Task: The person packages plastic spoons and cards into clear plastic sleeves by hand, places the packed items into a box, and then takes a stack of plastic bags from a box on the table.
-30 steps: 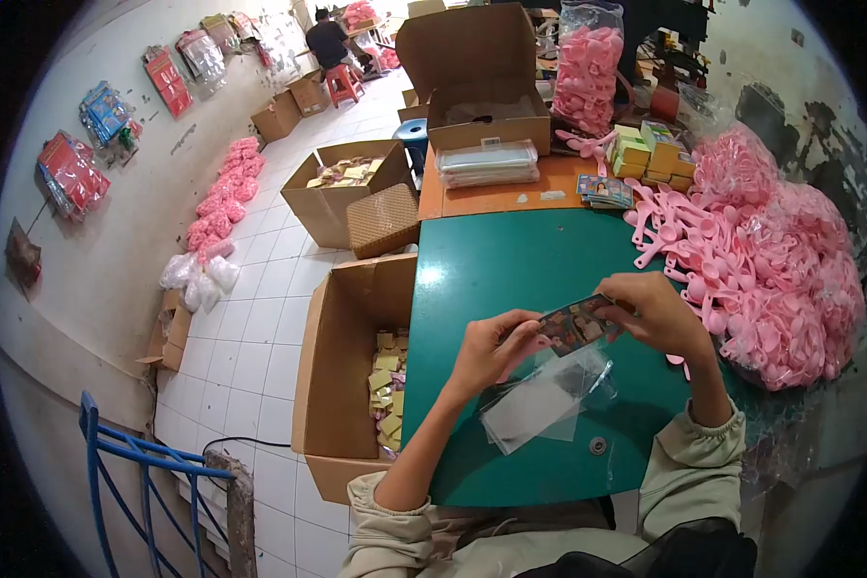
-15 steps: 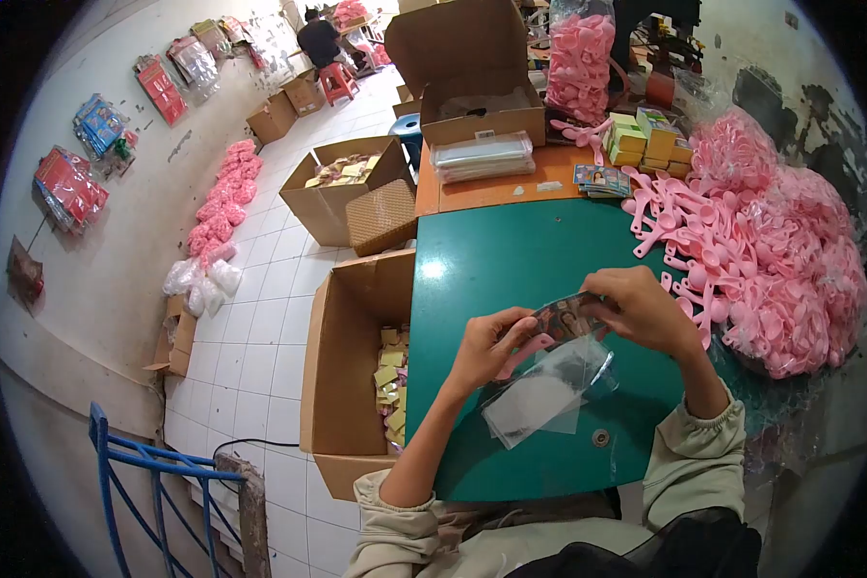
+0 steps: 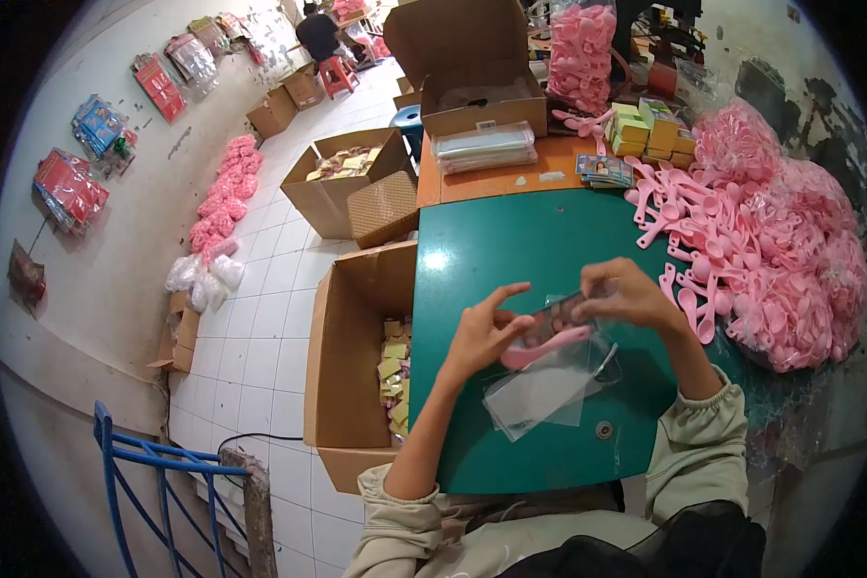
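Observation:
Between my hands, over the green table, is a dark printed card, somewhat blurred. My right hand has its fingers closed on the card's right end. My left hand is at the card's left end, index finger raised, with its thumb close to a pink spoon; the spoon lies just below the card and seems held at the thumb. Clear plastic sleeves lie on the table under both hands.
Pink spoons are heaped on the right. Small yellow boxes and printed cards stand behind. An open carton is left of the table, another carton beyond. A person sits far back.
My left index finger has lifted away from the card. The pink spoon now shows more fully below the card, turned more level. My right hand has shifted slightly.

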{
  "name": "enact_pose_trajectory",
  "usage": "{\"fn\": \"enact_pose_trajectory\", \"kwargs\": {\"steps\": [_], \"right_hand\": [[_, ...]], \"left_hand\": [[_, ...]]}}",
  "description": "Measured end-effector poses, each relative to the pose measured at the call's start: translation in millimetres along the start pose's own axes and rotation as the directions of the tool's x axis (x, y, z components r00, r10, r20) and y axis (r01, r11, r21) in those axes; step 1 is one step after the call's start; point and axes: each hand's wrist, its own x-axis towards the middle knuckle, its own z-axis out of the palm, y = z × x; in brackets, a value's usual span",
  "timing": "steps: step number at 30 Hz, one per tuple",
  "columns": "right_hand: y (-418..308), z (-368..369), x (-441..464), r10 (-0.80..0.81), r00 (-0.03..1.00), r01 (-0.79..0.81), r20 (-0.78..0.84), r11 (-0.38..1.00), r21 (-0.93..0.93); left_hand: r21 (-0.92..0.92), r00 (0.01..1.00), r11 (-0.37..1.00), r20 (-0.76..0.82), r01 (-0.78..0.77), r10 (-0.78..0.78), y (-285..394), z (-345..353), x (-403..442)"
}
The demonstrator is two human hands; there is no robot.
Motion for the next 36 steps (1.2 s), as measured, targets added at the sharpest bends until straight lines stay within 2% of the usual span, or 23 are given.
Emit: {"fn": "enact_pose_trajectory", "kwargs": {"steps": [1, 4, 7, 11, 13, 16, 19, 22, 23, 25, 26, 28, 29, 31, 32, 33, 36], "right_hand": [[8.4, -1.6, -0.2, 0.081, 0.996, -0.078, -0.040, 0.994, 0.082], [19.0, -0.3, -16.2, 0.293, 0.954, -0.239, -0.062, 0.870, 0.432], [11.2, 15.8, -25.2, 0.282, 0.952, -0.159, -0.121, 0.789, 0.593], [17.6, 19.8, -28.7, 0.253, 0.951, -0.142, -0.180, 0.870, 0.473], [31.3, 25.2, -26.9, 0.226, 0.947, -0.109, -0.228, 0.894, 0.435], [34.2, 27.3, -27.6, 0.252, 0.948, -0.139, -0.193, 0.875, 0.463], [19.4, 28.4, -25.9, 0.293, 0.944, -0.145, -0.151, 0.781, 0.607], [24.9, 15.8, -29.4, 0.331, 0.944, -0.278, -0.017, 0.819, 0.503], [27.3, 18.4, -28.9, 0.299, 0.939, -0.197, -0.171, 0.874, 0.444], [28.5, 26.3, -26.1, 0.188, 0.872, -0.061, -0.452, 0.958, 0.280], [24.9, 28.0, -26.9, 0.123, 0.872, -0.035, -0.474, 0.981, 0.191], [1.0, 31.6, -25.5, -0.010, 0.867, 0.018, -0.497, 1.000, 0.010], [-0.6, 33.9, -24.2, -0.071, 0.896, 0.055, -0.439, 0.997, -0.051], [-1.7, 39.0, -24.1, -0.179, 0.933, 0.136, -0.313, 0.978, -0.156], [-0.3, 40.9, -24.6, -0.151, 0.949, 0.110, -0.277, 0.981, -0.157], [2.7, 42.8, -24.7, -0.123, 0.962, 0.085, -0.242, 0.983, -0.161], [12.7, 54.4, -23.6, -0.092, 0.974, 0.049, -0.206, 0.978, -0.203]], "left_hand": [[-0.102, 0.998, 0.994, 0.044, 0.037, -0.033, -1.5, -4.8, 0.5], [-0.521, 0.998, 0.853, -0.040, 0.023, -0.052, 12.3, 0.5, -1.4], [-0.471, 0.995, 0.877, 0.021, 0.094, -0.096, 0.1, -0.2, 2.4], [-0.487, 0.986, 0.858, 0.081, 0.164, -0.142, -0.2, 2.4, 2.7], [-0.497, 0.989, 0.855, 0.108, 0.146, -0.106, 1.7, 5.3, 1.8], [-0.521, 0.987, 0.840, 0.130, 0.151, -0.096, 5.5, 3.2, 0.3], [-0.533, 0.983, 0.826, 0.128, 0.181, -0.132, 4.1, -1.1, -0.1], [-0.536, 0.982, 0.823, 0.114, 0.191, -0.154, 4.1, -1.9, 1.3], [-0.537, 0.982, 0.822, 0.107, 0.190, -0.158, 4.0, -1.9, 1.3], [-0.344, 0.988, 0.933, -0.068, 0.107, -0.139, -11.3, 6.9, 2.2], [-0.237, 0.982, 0.969, -0.153, 0.076, -0.115, -16.8, 11.5, 2.8], [-0.511, 0.974, 0.833, 0.042, 0.212, -0.222, 0.0, 15.2, -1.6], [-0.618, 0.957, 0.732, 0.149, 0.286, -0.249, 6.0, 15.9, -2.4], [-0.634, 0.934, 0.688, 0.278, 0.354, -0.224, 0.5, 18.9, -2.9], [-0.637, 0.916, 0.665, 0.343, 0.390, -0.209, -1.7, 20.3, -3.4], [-0.591, 0.895, 0.679, 0.368, 0.435, -0.252, 1.2, 19.1, -2.7], [-0.522, 0.899, 0.739, 0.333, 0.427, -0.284, -1.7, 23.5, -2.0]]}}
